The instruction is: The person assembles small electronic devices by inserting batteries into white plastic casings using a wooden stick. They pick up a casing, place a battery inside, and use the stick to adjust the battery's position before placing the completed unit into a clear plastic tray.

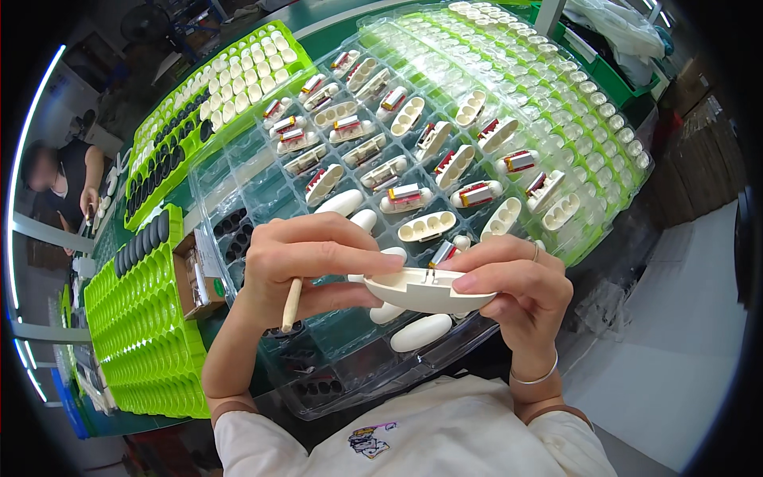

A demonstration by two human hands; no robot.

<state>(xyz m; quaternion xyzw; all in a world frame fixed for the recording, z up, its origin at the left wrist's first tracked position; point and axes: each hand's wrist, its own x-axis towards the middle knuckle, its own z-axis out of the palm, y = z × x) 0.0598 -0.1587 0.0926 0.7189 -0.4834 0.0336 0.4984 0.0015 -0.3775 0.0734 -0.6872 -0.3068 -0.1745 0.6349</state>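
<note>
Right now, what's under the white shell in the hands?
Under the white shell half sits the clear compartment tray with loose white shells. The compartments directly beneath are covered by shell and right hand.

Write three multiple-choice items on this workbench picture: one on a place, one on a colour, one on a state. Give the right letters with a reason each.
1. Where is the white oval shell?
A. Between both hands
B. On the floor
C. In a green tray

2. What colour are the trays at the far left?
A. Red
B. Bright green
C. Black

3. How is the wooden stick held?
A. Lying loose in a tray
B. Gripped in the left hand
C. Pinched by the right hand

Answers: 1 A, fingers of both hands touch it above the clear tray. 2 B, they are vivid green. 3 B, it juts below the left fingers.
</note>
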